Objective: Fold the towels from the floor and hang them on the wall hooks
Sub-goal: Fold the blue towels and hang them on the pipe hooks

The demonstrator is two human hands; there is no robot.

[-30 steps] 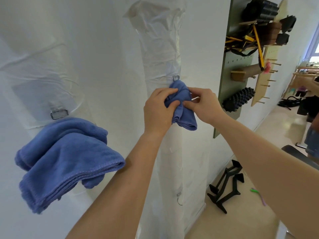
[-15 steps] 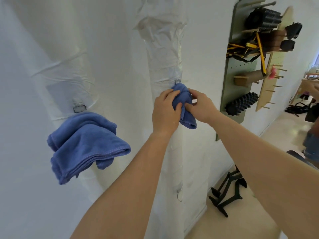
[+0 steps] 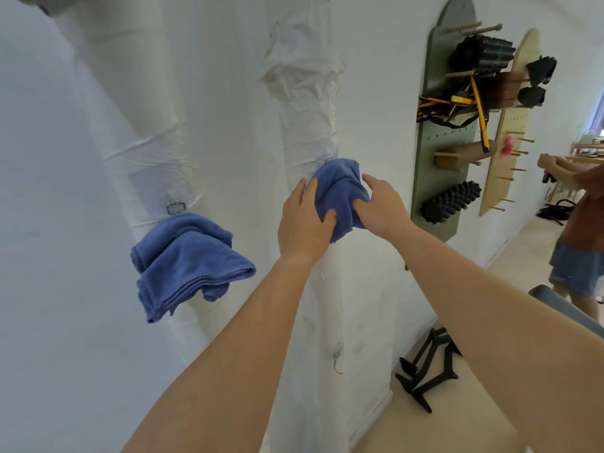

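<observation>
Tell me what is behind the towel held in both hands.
A wrinkled white wall covering shows behind the towel. What it hangs from is hidden by the towel itself.

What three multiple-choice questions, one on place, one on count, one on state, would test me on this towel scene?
1. Where is the hung towel relative to the left hand and right hand?
A. Left of both. B. Right of both. C. On the floor.
2. How many blue towels show?
A. One. B. Two. C. Four.
3. What state is the held towel in?
A. Spread flat on the floor. B. Bunched, held by both hands. C. Draped over an arm.

Answers:
1 A: it hangs just below a metal ring, left of both hands.
2 B: one hung, one held.
3 B: both hands hold it, bunched, against the wall.
</observation>
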